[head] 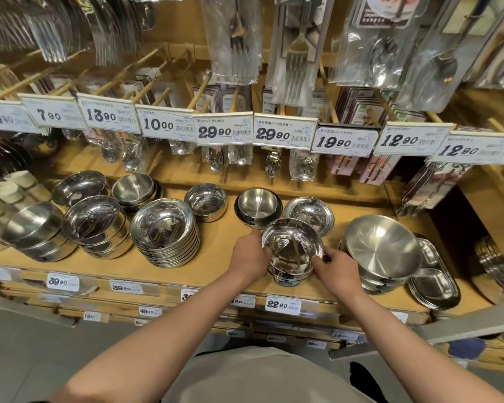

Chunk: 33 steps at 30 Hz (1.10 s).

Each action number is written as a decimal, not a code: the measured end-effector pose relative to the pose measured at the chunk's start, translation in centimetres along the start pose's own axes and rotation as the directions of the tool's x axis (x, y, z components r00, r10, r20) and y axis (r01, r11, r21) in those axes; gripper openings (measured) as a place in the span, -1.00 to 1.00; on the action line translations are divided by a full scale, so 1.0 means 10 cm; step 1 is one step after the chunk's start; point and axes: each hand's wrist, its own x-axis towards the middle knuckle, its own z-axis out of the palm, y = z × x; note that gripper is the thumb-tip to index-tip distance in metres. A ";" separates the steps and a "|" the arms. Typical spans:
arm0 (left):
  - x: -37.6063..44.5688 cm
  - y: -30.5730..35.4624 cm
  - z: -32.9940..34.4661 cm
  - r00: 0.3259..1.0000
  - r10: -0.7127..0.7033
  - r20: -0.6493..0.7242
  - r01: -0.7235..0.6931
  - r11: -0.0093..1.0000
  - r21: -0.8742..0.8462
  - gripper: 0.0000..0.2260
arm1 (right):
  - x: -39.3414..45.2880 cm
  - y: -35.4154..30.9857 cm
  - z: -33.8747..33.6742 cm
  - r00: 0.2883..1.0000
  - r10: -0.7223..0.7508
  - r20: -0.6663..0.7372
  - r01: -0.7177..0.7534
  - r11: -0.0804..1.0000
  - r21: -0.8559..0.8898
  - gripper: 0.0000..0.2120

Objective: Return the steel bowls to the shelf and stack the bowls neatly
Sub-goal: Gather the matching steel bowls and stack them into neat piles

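Observation:
A small stack of shiny steel bowls (292,248) stands near the front of the wooden shelf (221,237). My left hand (249,255) grips the stack's left side and my right hand (336,270) grips its right side, fingers on the top bowl's rim. Just behind it sit a matte steel bowl with a dark outside (258,206) and a shallow shiny bowl (309,215). Further left stand a tall stack of shallow bowls (165,231), a single deep bowl (205,200) and more bowl stacks (93,225).
A large matte bowl stack (381,248) and oval steel trays (434,283) stand close on the right. Packaged cutlery (296,50) hangs above from pegs, over a row of price tags (284,132). White cups (5,191) sit far left. Price labels line the shelf's front edge.

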 end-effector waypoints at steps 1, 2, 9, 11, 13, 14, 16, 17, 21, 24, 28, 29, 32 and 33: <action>0.00 0.00 0.00 1.000 0.000 -0.001 0.000 1.000 0.000 -0.76 | 0.01 -0.01 0.00 1.000 0.002 0.002 -0.002 1.000 -0.002 -0.79; 0.01 0.00 -0.01 1.000 -0.001 -0.001 0.001 1.000 0.000 -0.76 | 0.02 -0.02 -0.01 1.000 0.006 0.003 -0.006 1.000 0.001 -0.79; 0.01 -0.02 -0.01 1.000 -0.020 0.010 0.020 1.000 -0.009 -0.73 | 0.08 -0.08 0.00 0.999 0.045 0.001 -0.045 0.999 0.009 -0.81; 0.02 -0.03 -0.01 0.999 -0.030 0.016 0.030 0.999 -0.016 -0.72 | 0.10 -0.07 0.01 0.999 0.047 0.003 -0.047 0.999 -0.026 -0.81; 0.02 -0.04 -0.01 0.999 -0.037 0.021 0.037 0.999 -0.023 -0.71 | 0.11 -0.07 0.01 0.999 0.044 -0.002 -0.044 0.997 -0.061 -0.81; 0.02 -0.04 -0.01 0.999 -0.037 0.023 0.038 0.999 -0.027 -0.71 | 0.11 -0.06 0.02 0.999 0.046 -0.009 -0.046 0.997 -0.064 -0.81; 0.02 -0.05 0.00 0.999 -0.033 0.023 0.034 0.999 -0.038 -0.71 | 0.10 -0.06 0.02 0.998 0.053 -0.021 -0.054 0.997 -0.055 -0.81; 0.02 -0.06 0.00 0.999 -0.028 0.024 0.029 0.999 -0.045 -0.71 | 0.09 -0.06 0.02 0.998 0.056 -0.023 -0.057 0.997 -0.049 -0.81; 0.00 -0.11 -0.04 0.999 -0.013 0.050 0.018 0.996 -0.086 -0.68 | 0.04 -0.08 -0.01 0.997 0.073 -0.015 -0.073 0.997 -0.005 -0.75; -0.06 -0.21 -0.19 0.999 -0.029 0.037 0.033 0.992 -0.125 -0.61 | -0.05 -0.13 -0.07 0.991 0.085 -0.101 -0.083 0.996 0.020 -0.60; -0.15 -0.49 -0.53 0.997 -0.039 -0.073 0.027 0.987 -0.160 -0.69 | -0.23 -0.38 -0.14 0.975 -0.083 -0.206 0.084 0.996 -0.004 -0.76; -0.17 -0.56 -0.63 0.993 -0.057 -0.101 0.036 0.980 -0.198 -0.74 | -0.27 -0.47 -0.14 0.967 -0.131 -0.217 0.127 0.991 -0.029 -0.71; -0.24 -0.78 -0.89 0.976 -0.111 -0.189 0.054 0.958 -0.281 -0.87 | -0.34 -0.76 -0.05 0.961 -0.207 -0.183 0.215 0.976 0.023 -0.59; -0.25 -0.85 -0.98 0.965 -0.124 -0.230 0.054 0.955 -0.290 -0.86 | -0.35 -0.86 0.00 0.964 -0.221 -0.146 0.232 0.970 0.067 -0.59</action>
